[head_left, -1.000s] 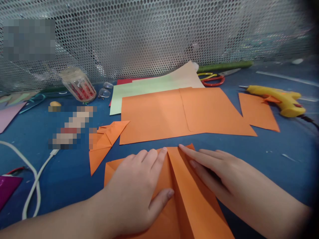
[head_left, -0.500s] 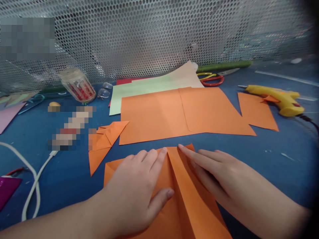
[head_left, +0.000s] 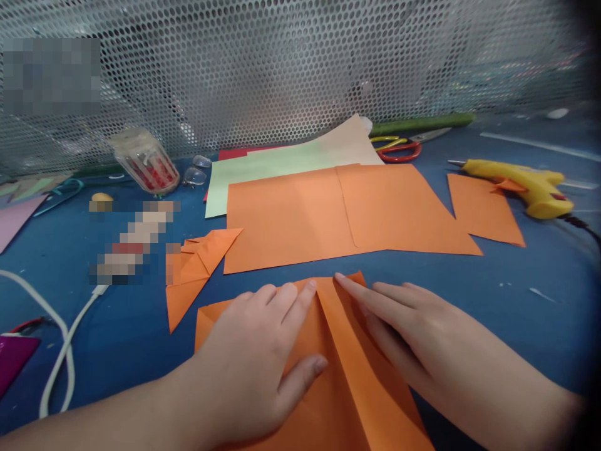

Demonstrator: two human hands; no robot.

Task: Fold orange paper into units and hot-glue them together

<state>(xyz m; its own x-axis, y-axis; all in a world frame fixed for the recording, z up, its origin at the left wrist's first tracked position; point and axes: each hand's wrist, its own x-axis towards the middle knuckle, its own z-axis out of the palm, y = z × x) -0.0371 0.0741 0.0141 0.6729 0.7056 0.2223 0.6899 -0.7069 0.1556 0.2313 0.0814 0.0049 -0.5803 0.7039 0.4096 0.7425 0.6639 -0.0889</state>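
A creased sheet of orange paper lies in front of me, with a raised fold running from its far edge toward me. My left hand rests flat on its left part, thumb spread away and index fingertip at the top of the fold. Stretched along the right side is my right hand, its index fingertip touching the far edge by the fold; the thumb side is partly hidden. Left of the sheet sits a folded orange paper piece. Beyond my hands lie flat orange sheets.
A yellow glue gun rests on a smaller orange sheet at right. Scissors and pale green paper lie farther back. At left are a jar, glasses and a white cable. Perforated metal mesh stands behind.
Both hands keep nearly the same place on the orange sheet. The near right edge of the sheet has shifted very slightly left.
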